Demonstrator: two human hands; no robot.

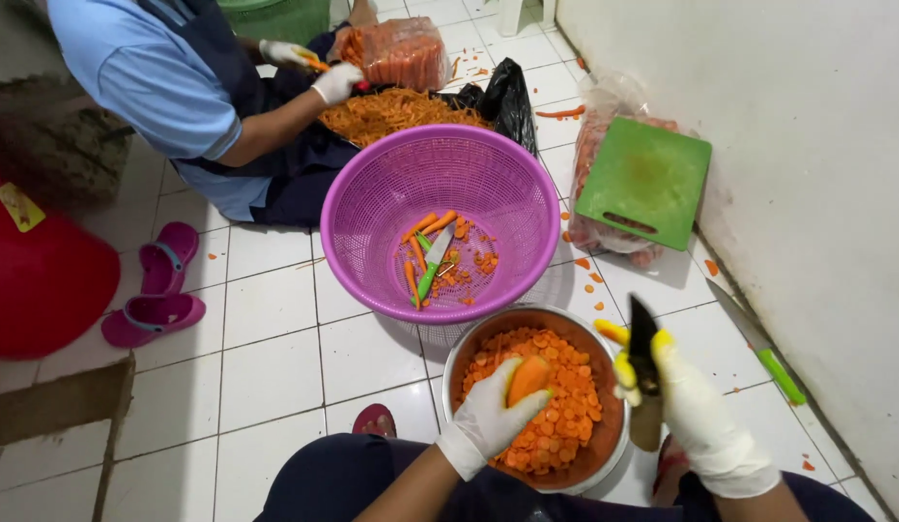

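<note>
The left hand (488,416), in a white glove, grips a peeled orange carrot piece (529,377) over a round steel bowl (604,454) that stands on the white tiled floor (266,358) at the person's knees. The bowl is nearly full of thin orange carrot slices (556,406). The right hand (696,411), in a white glove with yellow fingertips, is closed around the handle of a dark-bladed knife (642,353), blade pointing up, just right of the bowl.

Touching the bowl's far rim is a round purple plastic basket (372,193). It holds a few whole peeled carrots (425,227), scattered carrot bits and a green-handled knife (433,266) lying in the middle.

Beyond the basket, a co-worker in a blue shirt sits on the floor, gloved hands (333,82) over a heap of orange carrot peelings (396,111) on black plastic. Near the wall, a green cutting board (647,179) rests on a clear bag of carrots (594,227). A second green-handled knife (763,348) lies on the floor along the wall.
</note>
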